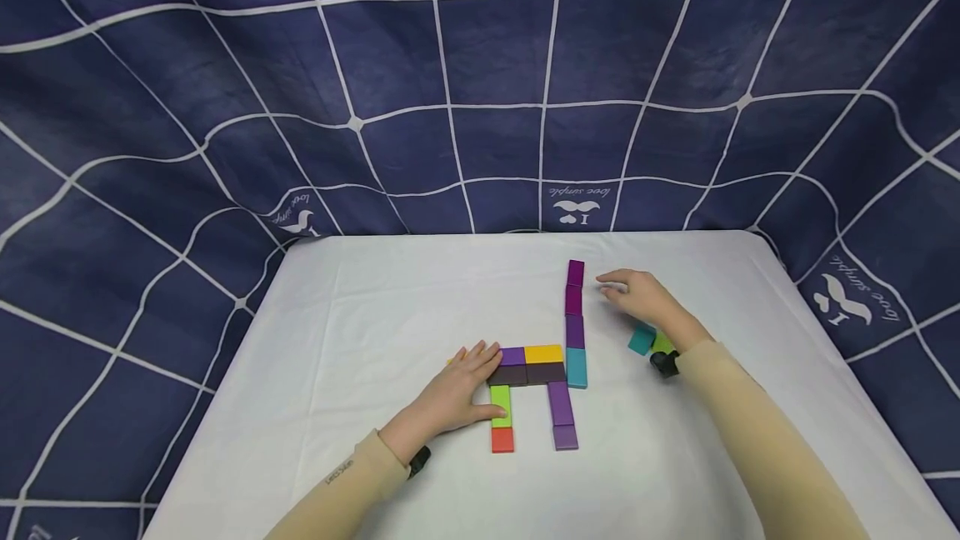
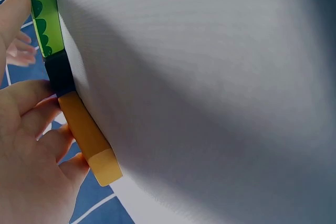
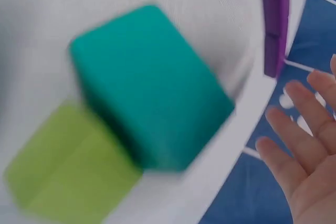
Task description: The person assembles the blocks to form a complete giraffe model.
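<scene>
Coloured blocks lie on the white table in a figure with a body, two legs and a tall neck. My left hand (image 1: 461,390) rests over the body's left end, fingers spread. Its thumb touches the light green block (image 1: 500,401); its fingers lie along the dark block (image 2: 60,72) and the orange block (image 2: 86,129) in the left wrist view. My right hand (image 1: 645,298) holds nothing, fingers loosely extended, just right of the purple column (image 1: 573,300). Below it lie a teal block (image 1: 641,339) and another green block (image 1: 662,343), partly hidden by the arm.
The figure also has a yellow block (image 1: 543,354), a teal block (image 1: 576,367) under the column, a red block (image 1: 502,440) and purple leg blocks (image 1: 561,403). A dark blue curtain (image 1: 495,140) with white lines stands behind the white table (image 1: 360,290).
</scene>
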`<state>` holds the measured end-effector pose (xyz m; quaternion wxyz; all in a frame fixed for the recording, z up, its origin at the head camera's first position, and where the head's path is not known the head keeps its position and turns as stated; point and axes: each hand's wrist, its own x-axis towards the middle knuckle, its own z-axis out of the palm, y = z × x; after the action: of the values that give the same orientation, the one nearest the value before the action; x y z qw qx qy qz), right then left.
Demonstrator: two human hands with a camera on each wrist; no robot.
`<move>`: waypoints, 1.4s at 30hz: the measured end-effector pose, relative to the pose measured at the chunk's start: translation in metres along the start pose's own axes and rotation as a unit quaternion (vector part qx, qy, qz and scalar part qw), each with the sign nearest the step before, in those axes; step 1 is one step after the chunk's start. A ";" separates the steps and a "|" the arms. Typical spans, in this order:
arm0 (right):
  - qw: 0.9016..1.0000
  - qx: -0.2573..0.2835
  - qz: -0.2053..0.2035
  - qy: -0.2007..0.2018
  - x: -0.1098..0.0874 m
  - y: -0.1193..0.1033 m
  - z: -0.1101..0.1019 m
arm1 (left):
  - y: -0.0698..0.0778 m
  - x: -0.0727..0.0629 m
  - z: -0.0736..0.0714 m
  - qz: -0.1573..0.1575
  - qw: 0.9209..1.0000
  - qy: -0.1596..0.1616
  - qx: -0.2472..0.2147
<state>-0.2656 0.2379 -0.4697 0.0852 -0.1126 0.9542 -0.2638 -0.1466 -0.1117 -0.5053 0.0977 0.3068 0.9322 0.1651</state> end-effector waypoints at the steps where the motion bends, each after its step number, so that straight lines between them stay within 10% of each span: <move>1: 1.000 0.005 0.004 0.003 -0.004 0.002 -0.003 | 0.000 0.000 0.000 0.000 1.000 0.000 0.000; 25: 0.999 0.022 0.034 0.008 -0.082 0.057 0.003 | -0.006 -0.003 -0.001 -0.001 1.000 0.007 -0.004; 32: 0.997 0.008 0.071 -0.008 -0.067 0.052 -0.023 | -0.002 -0.002 -0.001 0.000 1.000 0.002 -0.004; 42: 0.990 0.066 0.097 0.073 0.001 0.031 -0.020 | -0.001 -0.001 0.001 -0.001 1.000 0.000 0.005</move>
<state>-0.2766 0.2728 -0.4692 0.0473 0.0060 0.9448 -0.3240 -0.1462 -0.1128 -0.5065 0.0961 0.3066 0.9332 0.1609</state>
